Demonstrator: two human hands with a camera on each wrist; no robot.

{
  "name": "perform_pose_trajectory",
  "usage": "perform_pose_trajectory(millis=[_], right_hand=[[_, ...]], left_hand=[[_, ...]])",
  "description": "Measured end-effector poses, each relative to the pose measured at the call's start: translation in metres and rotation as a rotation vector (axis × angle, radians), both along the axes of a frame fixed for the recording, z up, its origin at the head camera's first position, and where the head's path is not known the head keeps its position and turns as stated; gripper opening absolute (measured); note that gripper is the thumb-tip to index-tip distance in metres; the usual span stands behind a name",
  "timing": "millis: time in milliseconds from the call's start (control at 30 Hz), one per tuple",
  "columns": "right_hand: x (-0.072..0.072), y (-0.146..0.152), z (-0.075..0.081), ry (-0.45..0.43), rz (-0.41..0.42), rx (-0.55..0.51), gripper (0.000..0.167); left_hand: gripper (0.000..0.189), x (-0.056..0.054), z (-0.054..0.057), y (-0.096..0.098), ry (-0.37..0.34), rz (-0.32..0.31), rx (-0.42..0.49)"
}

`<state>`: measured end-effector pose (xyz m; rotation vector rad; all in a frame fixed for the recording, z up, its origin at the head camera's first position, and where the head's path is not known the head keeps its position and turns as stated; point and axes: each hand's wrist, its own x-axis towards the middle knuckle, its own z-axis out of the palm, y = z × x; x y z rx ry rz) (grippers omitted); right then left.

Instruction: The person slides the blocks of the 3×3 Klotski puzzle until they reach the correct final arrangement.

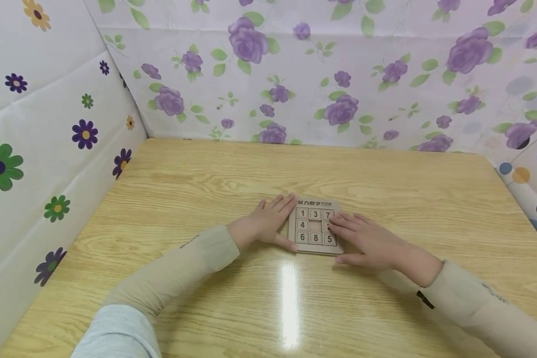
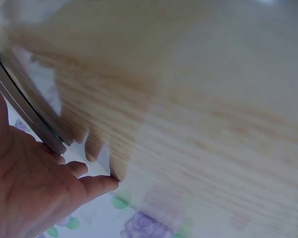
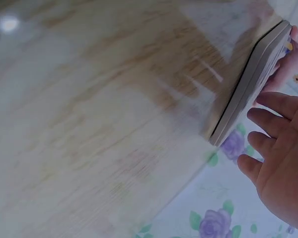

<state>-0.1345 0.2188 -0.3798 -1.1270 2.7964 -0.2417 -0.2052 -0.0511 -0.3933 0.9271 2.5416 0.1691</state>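
Note:
A number slide puzzle (image 1: 314, 252) lies flat on the wooden table, with square tiles in a light brown frame. Its top row reads 1, 3, 7, and its bottom row 6, 8, 5. Between the 4 tile (image 1: 302, 225) and a partly covered tile that looks like 2 is a bare centre slot (image 1: 315, 226). My left hand (image 1: 268, 223) rests along the puzzle's left edge, thumb and fingers spread. Over the right side, my right hand (image 1: 369, 241) has its extended fingertips on or just above the 2 tile. The puzzle's side edge (image 3: 251, 82) shows in the right wrist view.
The glossy wood-grain table (image 1: 206, 174) surrounds the puzzle on all sides. Behind it hangs a cloth with purple flowers (image 1: 250, 40). A daisy-print cloth (image 1: 62, 124) stands at the left, and a dotted one (image 1: 521, 174) at the right.

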Motion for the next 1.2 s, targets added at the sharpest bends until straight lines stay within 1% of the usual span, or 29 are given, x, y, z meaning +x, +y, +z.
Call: perform_pose_trajectory(millis=[200, 600, 867, 1033, 1200], right_hand=[[0.002, 0.002, -0.001, 0.018, 0.006, -0.006, 0.071], [0.0, -0.005, -0.007, 0.029, 0.009, 0.009, 0.075], [-0.002, -0.016, -0.009, 0.026, 0.022, 0.008, 0.078], [-0.002, -0.018, -0.009, 0.01, 0.028, 0.012, 0.079], [-0.006, -0.015, -0.009, 0.001, 0.004, 0.002, 0.08]], left_hand=[[0.121, 0.0, 0.001, -0.001, -0.001, 0.0, -0.001], [0.122, 0.001, 0.003, -0.002, -0.003, 0.009, -0.002], [0.122, 0.001, 0.0, 0.0, 0.005, 0.004, -0.005], [0.122, 0.0, 0.0, 0.0, 0.011, 0.002, -0.004], [0.123, 0.0, 0.0, 0.0, 0.006, 0.005, -0.011]])
